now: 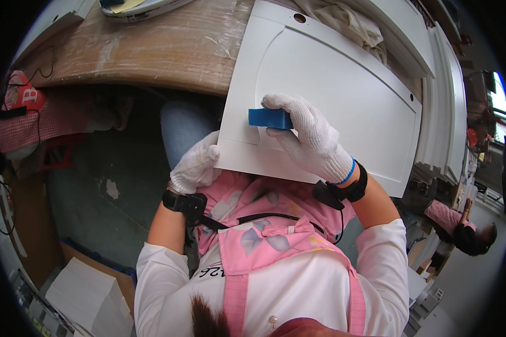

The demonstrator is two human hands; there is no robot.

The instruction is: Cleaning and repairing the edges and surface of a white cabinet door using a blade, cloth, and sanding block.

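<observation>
A large white cabinet door panel (343, 106), with a recessed middle and small round holes at its far edge, lies tilted across the worktable's edge and my lap. In a white knit glove, my right hand (312, 135) pinches a blue rectangular block (270, 118) between thumb and fingers. The block rests on the panel's left part, by the curved edge of the recess. My left hand (197, 163), gloved as well, grips the panel's near left corner; some of its fingers are hidden.
The brown worktable (152, 50) is wrapped in clear film. A crumpled beige cloth (348, 25) lies behind the panel, and more white panels (444, 106) stand at the right. A stack of white sheets (90, 295) sits low at the left. Other people are nearby on both sides.
</observation>
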